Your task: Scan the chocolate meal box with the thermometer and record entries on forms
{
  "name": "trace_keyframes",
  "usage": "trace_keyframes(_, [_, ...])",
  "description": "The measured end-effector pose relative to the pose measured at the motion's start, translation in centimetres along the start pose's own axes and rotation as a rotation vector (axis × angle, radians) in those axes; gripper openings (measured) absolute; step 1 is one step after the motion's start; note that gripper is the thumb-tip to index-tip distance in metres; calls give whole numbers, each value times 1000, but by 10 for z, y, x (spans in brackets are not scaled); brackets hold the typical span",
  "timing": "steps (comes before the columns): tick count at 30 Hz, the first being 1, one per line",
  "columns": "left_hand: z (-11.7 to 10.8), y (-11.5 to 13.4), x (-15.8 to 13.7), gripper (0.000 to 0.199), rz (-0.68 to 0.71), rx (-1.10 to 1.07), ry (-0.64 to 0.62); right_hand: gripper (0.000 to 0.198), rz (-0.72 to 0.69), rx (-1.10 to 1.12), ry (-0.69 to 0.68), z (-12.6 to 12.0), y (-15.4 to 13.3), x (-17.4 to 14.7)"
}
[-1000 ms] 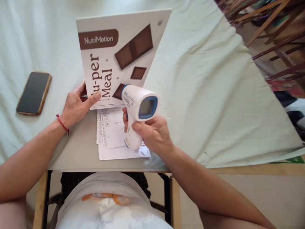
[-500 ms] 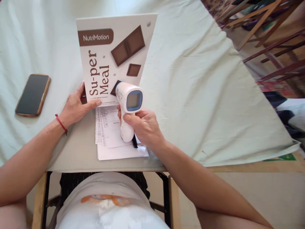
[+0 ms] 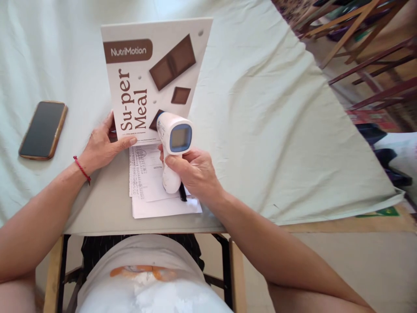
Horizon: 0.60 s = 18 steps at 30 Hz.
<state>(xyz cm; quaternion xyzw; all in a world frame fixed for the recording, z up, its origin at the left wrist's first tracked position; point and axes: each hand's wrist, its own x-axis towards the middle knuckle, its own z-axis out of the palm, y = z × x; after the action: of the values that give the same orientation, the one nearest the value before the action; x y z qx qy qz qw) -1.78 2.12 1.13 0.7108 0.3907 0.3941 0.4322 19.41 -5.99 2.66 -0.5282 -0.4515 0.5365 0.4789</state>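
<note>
My left hand (image 3: 102, 145) grips the lower left corner of a white box (image 3: 130, 91) printed "NutriMotion Su-per Meal" with chocolate pieces, its thumb on the front face. The box is tilted up, its printed side towards me. Wrapped around the handle of a white infrared thermometer (image 3: 171, 174) is my right hand (image 3: 192, 169). The thermometer's blue-framed screen faces me and looks blank, while its front end overlaps the lower right of the box; whether they touch I cannot tell. Beneath both lie papers (image 3: 153, 206) with print and handwriting, and a black pen (image 3: 183, 192) partly hidden by the thermometer.
A smartphone (image 3: 43, 129) with a brown edge lies screen up on the left of the table. The pale green tablecloth (image 3: 260, 130) is wrinkled on the right. Wooden chairs (image 3: 350, 34) stand past the table's right edge.
The whole view has shifted slightly, so everything on the table appears a little further left. Both hands keep the same hold on the box and the thermometer.
</note>
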Motion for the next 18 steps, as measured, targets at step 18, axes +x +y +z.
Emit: trace_keyframes(18, [1, -1, -4, 67, -38, -47, 25, 46, -89, 139, -97, -11, -2, -7])
